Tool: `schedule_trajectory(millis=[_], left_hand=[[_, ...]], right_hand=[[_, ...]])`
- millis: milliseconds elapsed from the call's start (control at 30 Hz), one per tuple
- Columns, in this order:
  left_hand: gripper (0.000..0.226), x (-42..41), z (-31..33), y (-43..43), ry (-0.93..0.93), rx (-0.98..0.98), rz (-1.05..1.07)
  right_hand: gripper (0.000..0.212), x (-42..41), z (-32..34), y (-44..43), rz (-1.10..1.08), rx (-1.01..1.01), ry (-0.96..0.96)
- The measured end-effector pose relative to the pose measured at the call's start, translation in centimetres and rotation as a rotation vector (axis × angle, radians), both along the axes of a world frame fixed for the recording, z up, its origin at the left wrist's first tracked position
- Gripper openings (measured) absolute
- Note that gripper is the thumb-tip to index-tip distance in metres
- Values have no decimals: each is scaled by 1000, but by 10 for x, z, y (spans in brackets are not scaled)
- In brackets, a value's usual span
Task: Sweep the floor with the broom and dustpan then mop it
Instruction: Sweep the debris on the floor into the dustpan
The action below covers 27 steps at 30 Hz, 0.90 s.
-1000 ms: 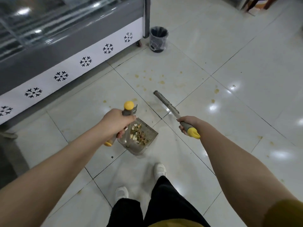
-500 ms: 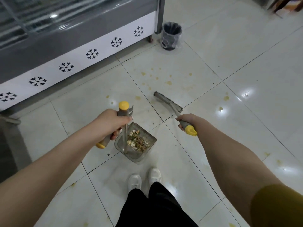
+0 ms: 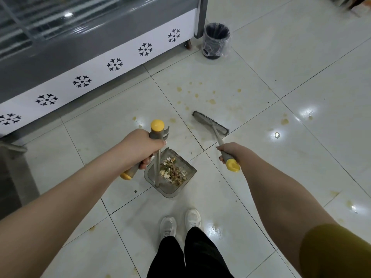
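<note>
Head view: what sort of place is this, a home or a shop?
Probably a shop or eatery: a glass-topped display freezer with snowflake marks, a glossy tiled floor, and a lined waste bin.

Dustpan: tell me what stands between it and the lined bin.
No fixed thing. Between dustpan and bin lie tiles with yellow stains; only the broom, held by the right hand, has its head close beside that line.

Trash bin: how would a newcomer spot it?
Follow the grey freezer cabinet with its snowflake band to its right end. The trash bin stands on the floor beside that corner: the only round upright container, dark, with a crinkled plastic liner.
</note>
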State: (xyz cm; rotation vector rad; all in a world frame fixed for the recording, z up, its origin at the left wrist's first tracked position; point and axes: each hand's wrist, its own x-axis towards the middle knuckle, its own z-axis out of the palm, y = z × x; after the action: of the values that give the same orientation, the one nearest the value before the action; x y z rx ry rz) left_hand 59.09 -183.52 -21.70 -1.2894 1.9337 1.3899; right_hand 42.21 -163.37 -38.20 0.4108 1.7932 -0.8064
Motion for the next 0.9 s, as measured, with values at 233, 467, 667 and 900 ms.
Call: schedule_trajectory(millis=[233, 467, 667, 900], left_hand=[[30, 0, -1, -7, -37, -24, -21], [28, -7, 3, -15, -73, -56, -82], [26, -20, 12, -19, -70, -65, -154], [25, -17, 17, -15, -90, -90, -205]], right_hand=[[38, 22, -7, -8, 266, 155, -37], [10, 68, -3, 16, 201, 135, -106], [45, 116, 11, 2, 452, 163, -263], [17, 74, 51, 13, 162, 78, -330]])
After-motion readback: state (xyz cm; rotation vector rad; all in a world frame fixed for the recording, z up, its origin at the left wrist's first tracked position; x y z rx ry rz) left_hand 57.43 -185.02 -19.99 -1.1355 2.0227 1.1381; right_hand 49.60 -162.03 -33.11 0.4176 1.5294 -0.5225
